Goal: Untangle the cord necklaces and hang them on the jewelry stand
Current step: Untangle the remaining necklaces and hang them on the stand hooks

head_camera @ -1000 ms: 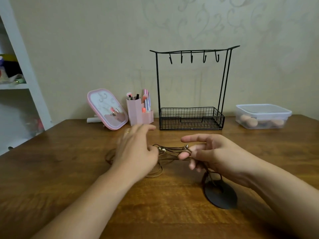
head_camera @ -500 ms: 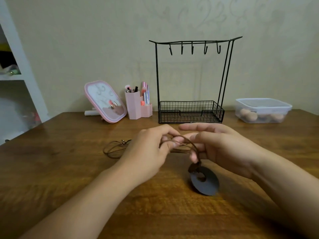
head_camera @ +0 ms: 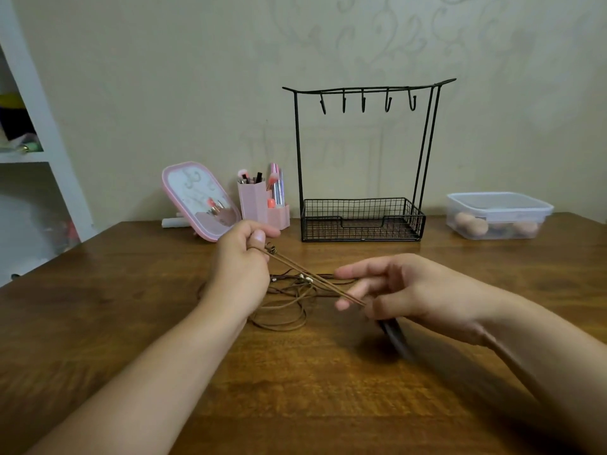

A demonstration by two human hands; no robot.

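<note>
From the head view, the hands have drawn apart since a moment ago: the left hand (head_camera: 241, 257) pinches the clasp end of one cord necklace (head_camera: 315, 280) while the right hand (head_camera: 399, 290), fingers loosely curled, holds the far end with its dark pendant (head_camera: 394, 333), pulling the cord taut. The remaining tangle (head_camera: 285, 303) lies mid-bench, the jewelry stand (head_camera: 361, 152) at the back edge bare, so I judge one necklace is nearly free.

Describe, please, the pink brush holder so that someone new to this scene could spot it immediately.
Start at the black wire jewelry stand against the back wall of the wooden table. Just left of its basket stands the pink brush holder, upright and filled with makeup brushes and tubes. Unlike the tilted pink mirror further left, it is a tall angular cup.
</note>
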